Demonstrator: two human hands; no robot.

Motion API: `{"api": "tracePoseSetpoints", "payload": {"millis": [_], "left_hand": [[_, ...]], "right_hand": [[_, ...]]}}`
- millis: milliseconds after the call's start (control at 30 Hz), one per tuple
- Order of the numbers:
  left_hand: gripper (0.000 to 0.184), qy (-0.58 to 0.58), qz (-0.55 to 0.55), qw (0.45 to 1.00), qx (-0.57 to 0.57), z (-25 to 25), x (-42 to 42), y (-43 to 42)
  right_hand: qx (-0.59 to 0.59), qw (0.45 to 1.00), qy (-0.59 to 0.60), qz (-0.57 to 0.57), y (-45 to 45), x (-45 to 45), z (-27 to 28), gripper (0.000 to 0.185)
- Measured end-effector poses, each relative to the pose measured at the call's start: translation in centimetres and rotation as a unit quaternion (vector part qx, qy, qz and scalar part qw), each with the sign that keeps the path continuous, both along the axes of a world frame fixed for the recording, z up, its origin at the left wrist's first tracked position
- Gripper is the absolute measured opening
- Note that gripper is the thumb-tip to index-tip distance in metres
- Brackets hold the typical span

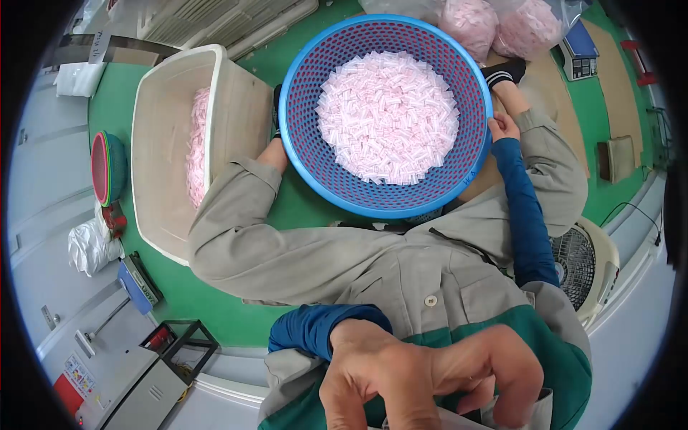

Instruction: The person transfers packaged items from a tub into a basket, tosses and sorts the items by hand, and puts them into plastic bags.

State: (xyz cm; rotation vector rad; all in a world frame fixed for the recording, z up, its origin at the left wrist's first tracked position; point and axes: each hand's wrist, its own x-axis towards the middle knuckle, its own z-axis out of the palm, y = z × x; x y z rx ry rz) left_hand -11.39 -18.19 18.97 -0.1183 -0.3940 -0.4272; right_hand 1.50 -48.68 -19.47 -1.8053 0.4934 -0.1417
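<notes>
A round blue plastic basket (pixel 304 147) with a red mesh-like inner layer sits between the legs. It holds a heap of small pale pink-and-white pieces (pixel 387 118), perhaps tiny packets or tubes. My right hand (pixel 504 127) grips the basket's rim at the right. Close to the camera, my left hand (pixel 423 373) is raised in front of the chest with its fingers curled. Its fingertips run toward the bottom edge, and whatever they hold, if anything, cannot be made out.
Left of the basket stands a large cream tub (pixel 165 154) with pink pieces inside. Clear bags of pink material (pixel 530 29) and a scale (pixel 579 51) lie at the upper right. Nested colored baskets (pixel 109 168) stand far left, a fan (pixel 580 269) at right.
</notes>
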Motion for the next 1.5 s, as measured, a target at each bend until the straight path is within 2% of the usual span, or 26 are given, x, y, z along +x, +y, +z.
{"api": "tracePoseSetpoints", "payload": {"millis": [167,200,300,400,600,733,767,800,933,1033,1067,1167,1267,1400,1500], "left_hand": [[0.041,-0.027,0.049,0.997,0.045,-0.1,-1.5,0.4],[0.043,0.069,0.050,0.996,0.020,1.3,-2.5,0.1],[0.045,-0.036,-0.050,0.998,-0.022,0.1,1.7,0.5],[0.045,-0.070,-0.023,0.997,-0.005,-0.3,1.8,0.4],[0.044,-0.075,-0.023,0.997,-0.009,-0.3,2.2,-0.5],[0.042,-0.067,-0.017,0.996,-0.054,0.4,3.4,-1.9],[0.041,-0.063,-0.022,0.995,-0.070,0.7,3.7,-2.2],[0.039,-0.016,-0.045,0.998,-0.027,1.4,3.7,-1.9],[0.035,-0.069,-0.107,0.982,0.138,1.9,4.7,0.7],[0.027,-0.029,-0.181,0.970,0.162,3.1,5.0,1.9],[0.025,-0.025,-0.150,0.977,0.149,3.1,5.0,1.7],[0.025,0.092,0.064,0.980,0.164,1.3,2.5,-0.5],[0.032,0.081,0.037,0.952,0.293,-1.9,5.7,1.2],[0.014,0.213,0.073,0.933,0.282,-5.9,8.1,1.7],[0.011,0.239,0.082,0.931,0.263,-7.3,8.6,1.8]], "right_hand": [[0.000,1.000,-0.006,-0.004,0.4,0.1,-0.7,0.027],[0.000,1.000,-0.004,-0.007,0.4,0.0,-0.2,0.027],[-0.003,1.000,0.003,-0.002,0.3,0.0,0.2,0.027],[0.002,1.000,0.021,-0.005,0.3,0.0,-0.1,0.028],[0.020,1.000,-0.006,-0.010,-0.5,0.0,-1.3,0.028],[-0.053,0.998,-0.016,0.017,-1.8,0.2,-3.0,0.025],[-0.029,0.999,-0.019,0.011,-1.4,0.2,-2.7,0.024],[-0.006,1.000,-0.021,0.004,-1.1,0.1,-2.5,0.023],[0.007,1.000,-0.025,0.000,0.4,-0.1,-0.1,0.023],[-0.006,1.000,-0.022,-0.002,1.2,-0.1,0.6,0.024],[-0.002,1.000,-0.024,-0.001,1.1,-0.2,0.6,0.024],[0.017,1.000,-0.016,0.007,1.1,-0.1,0.7,0.024],[0.021,0.999,-0.038,0.003,1.2,-0.1,0.3,0.022],[0.002,0.999,-0.037,-0.003,2.0,0.0,1.5,0.020],[-0.033,0.999,-0.027,-0.002,2.1,-0.1,2.1,0.020]]}}
